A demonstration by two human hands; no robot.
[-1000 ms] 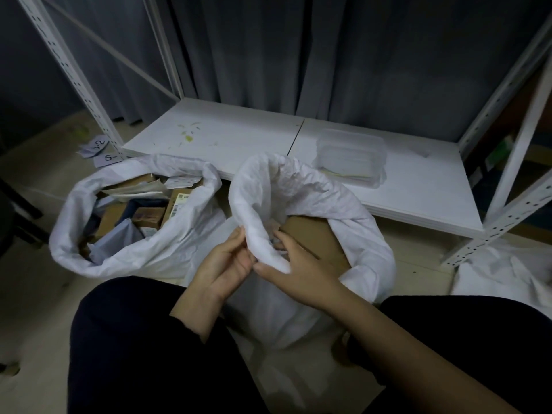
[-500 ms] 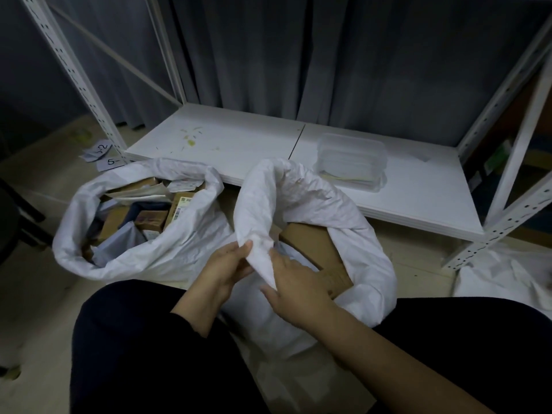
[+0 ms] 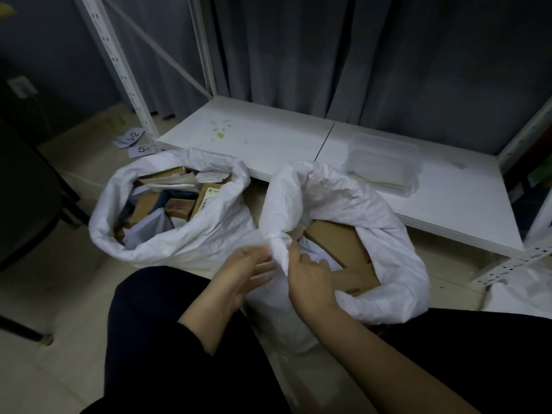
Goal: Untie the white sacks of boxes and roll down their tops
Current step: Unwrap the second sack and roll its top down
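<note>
- White woven-plastic sack being worked, head view: it stands on the floor against the front edge of the low shelf board, mouth untied and open. Its far and right rim is already rolled into a thick collar, while the near-left rim rises in an unrolled flap.
- Right hand: just in front of that shelf board, at the sack's near rim. Fingers curl round the hanging edge of the flap, clamped on the fabric, probably to turn it outward and down.
- Left hand: beside the right hand, on the outer face of the same flap. Its fingers are blurred, so whether they pinch the fabric or merely lie against it cannot be told; it seems placed to steady the cloth.
- Cardboard box: lies inside the open sack, exposed where the rim is lowered.
- Second white sack: left of the first, also before the shelf board, with its top rolled all round and small boxes showing; judged finished.
- Clear plastic container: rests on the shelf board, behind the worked sack.
- Numbered paper slips: on the floor at the board's left corner.
</note>
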